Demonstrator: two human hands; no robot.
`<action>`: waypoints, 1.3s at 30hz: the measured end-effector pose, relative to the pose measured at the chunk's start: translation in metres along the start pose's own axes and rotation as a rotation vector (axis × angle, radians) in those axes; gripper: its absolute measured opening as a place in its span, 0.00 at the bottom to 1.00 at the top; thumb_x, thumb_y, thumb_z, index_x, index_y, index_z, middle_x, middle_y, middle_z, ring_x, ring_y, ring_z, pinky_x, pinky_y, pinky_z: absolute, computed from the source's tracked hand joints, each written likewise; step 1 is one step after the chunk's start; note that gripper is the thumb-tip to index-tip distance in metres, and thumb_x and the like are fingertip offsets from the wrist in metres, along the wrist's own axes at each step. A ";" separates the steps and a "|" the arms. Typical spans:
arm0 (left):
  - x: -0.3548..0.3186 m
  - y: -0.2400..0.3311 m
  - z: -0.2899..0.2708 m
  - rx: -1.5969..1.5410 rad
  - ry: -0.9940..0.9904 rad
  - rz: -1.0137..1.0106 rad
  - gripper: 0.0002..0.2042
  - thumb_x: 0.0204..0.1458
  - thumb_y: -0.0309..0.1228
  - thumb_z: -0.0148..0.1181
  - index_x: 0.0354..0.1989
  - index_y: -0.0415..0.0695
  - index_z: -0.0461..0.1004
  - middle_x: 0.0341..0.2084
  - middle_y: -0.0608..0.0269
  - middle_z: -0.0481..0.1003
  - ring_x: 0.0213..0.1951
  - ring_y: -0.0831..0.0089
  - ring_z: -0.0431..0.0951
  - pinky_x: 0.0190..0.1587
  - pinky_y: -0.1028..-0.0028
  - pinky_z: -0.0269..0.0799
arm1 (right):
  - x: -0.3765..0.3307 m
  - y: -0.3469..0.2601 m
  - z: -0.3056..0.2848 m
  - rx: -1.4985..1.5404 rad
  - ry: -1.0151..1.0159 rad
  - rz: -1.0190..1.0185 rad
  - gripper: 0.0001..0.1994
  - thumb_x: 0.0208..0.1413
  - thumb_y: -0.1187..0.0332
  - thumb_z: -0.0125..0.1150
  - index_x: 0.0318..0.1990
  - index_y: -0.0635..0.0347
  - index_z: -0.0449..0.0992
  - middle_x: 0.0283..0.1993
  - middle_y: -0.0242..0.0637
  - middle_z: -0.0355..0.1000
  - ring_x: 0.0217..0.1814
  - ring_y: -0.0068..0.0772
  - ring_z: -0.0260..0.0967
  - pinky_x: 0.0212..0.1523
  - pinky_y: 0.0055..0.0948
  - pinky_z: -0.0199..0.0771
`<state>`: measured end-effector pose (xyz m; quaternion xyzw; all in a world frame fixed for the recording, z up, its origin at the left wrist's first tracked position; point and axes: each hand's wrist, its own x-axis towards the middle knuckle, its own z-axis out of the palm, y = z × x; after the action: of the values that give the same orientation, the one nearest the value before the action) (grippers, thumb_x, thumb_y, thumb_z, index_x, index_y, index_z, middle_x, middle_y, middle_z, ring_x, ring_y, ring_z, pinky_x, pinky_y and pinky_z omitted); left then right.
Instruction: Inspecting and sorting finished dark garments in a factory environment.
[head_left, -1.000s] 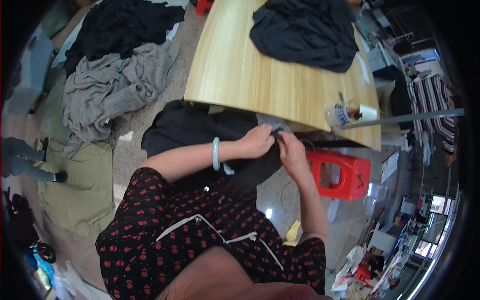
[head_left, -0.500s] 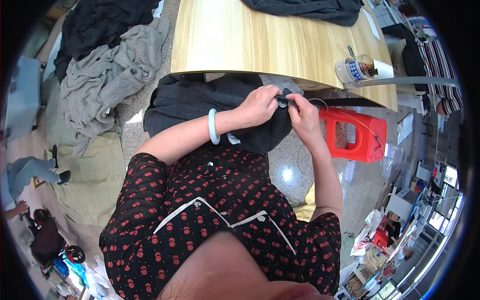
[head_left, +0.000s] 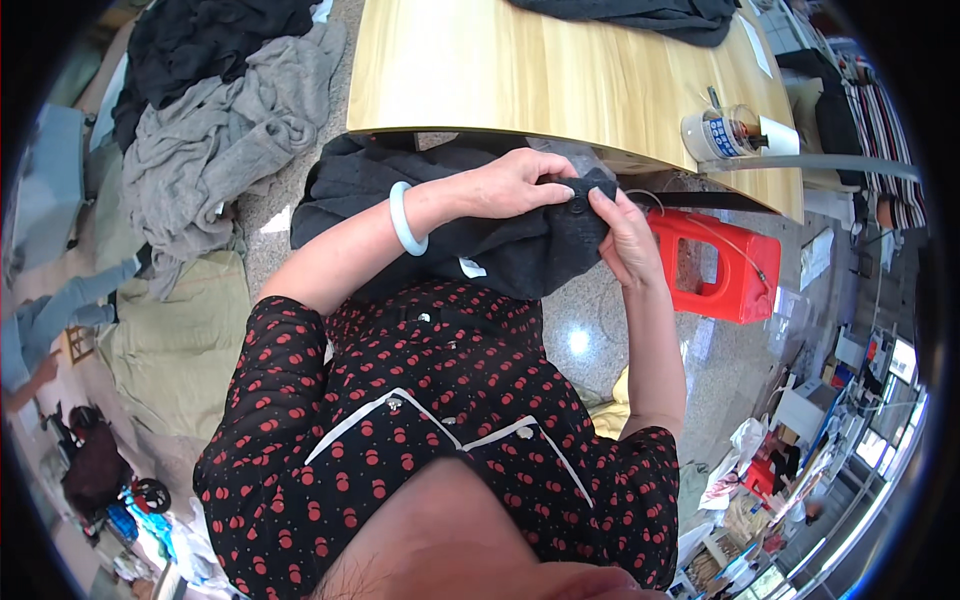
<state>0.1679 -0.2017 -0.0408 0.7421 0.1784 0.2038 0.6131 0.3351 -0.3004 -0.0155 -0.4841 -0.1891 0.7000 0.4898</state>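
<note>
A charcoal knit garment (head_left: 350,190) with dark buttons lies bunched across my lap, partly under the table edge. My left hand (head_left: 525,183), with a pale bangle (head_left: 407,218) on its wrist, pinches the garment's edge between thumb and forefinger beside a dark round button (head_left: 577,204). On the button's other side, my right hand (head_left: 630,232) grips the same edge, thumb on top. Its other fingers are partly hidden by the cloth. A small white label (head_left: 472,268) shows on the garment below my left forearm.
Ahead stands a wooden table (head_left: 520,75) bearing another dark garment (head_left: 650,18), a clear container (head_left: 722,135) and a white cup (head_left: 778,136). A red plastic stool (head_left: 735,285) is at the right. Grey cloth (head_left: 215,140) is heaped at the left; a person (head_left: 60,310) is beyond.
The garment edge, folded up between my fingers before, now lies flatter with the button facing up. My right hand has shifted slightly right and lower, and its fingers have spread along the cloth.
</note>
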 end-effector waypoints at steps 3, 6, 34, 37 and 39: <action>-0.022 0.012 0.013 0.394 0.294 0.181 0.09 0.44 0.28 0.56 0.34 0.39 0.69 0.27 0.60 0.68 0.32 0.67 0.68 0.37 0.72 0.64 | 0.001 0.005 0.000 -0.105 0.049 -0.220 0.11 0.56 0.68 0.48 0.45 0.63 0.66 0.42 0.34 0.69 0.44 0.24 0.67 0.46 0.25 0.66; -0.048 0.021 0.027 0.595 0.438 0.318 0.13 0.37 0.27 0.60 0.33 0.40 0.69 0.27 0.58 0.66 0.32 0.60 0.66 0.35 0.68 0.64 | -0.013 -0.001 0.005 -0.011 0.078 -0.277 0.09 0.57 0.69 0.47 0.43 0.62 0.67 0.42 0.34 0.69 0.43 0.25 0.67 0.46 0.25 0.66; -0.205 0.010 -0.097 -0.137 0.055 -0.483 0.14 0.55 0.36 0.48 0.39 0.37 0.69 0.27 0.71 0.70 0.33 0.85 0.65 0.38 0.80 0.63 | -0.026 0.012 -0.008 -0.164 -0.092 -0.420 0.16 0.54 0.67 0.52 0.47 0.68 0.64 0.47 0.42 0.66 0.50 0.33 0.63 0.54 0.31 0.59; -0.194 -0.013 -0.107 0.347 0.202 -0.469 0.16 0.50 0.34 0.54 0.46 0.42 0.66 0.24 0.68 0.66 0.32 0.81 0.66 0.36 0.81 0.63 | -0.022 0.015 0.002 -0.170 -0.150 -0.421 0.16 0.53 0.67 0.53 0.46 0.68 0.64 0.46 0.40 0.67 0.49 0.31 0.64 0.52 0.29 0.60; -0.188 -0.030 -0.107 0.476 0.204 -0.491 0.19 0.46 0.33 0.56 0.48 0.45 0.65 0.26 0.61 0.66 0.33 0.71 0.69 0.35 0.76 0.65 | -0.019 0.014 0.007 -0.179 -0.157 -0.417 0.16 0.53 0.67 0.53 0.46 0.68 0.64 0.46 0.40 0.67 0.48 0.29 0.64 0.52 0.28 0.60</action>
<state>-0.0491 -0.2031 -0.0682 0.7749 0.4541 0.0763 0.4330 0.3234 -0.3220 -0.0133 -0.4204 -0.3838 0.5996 0.5625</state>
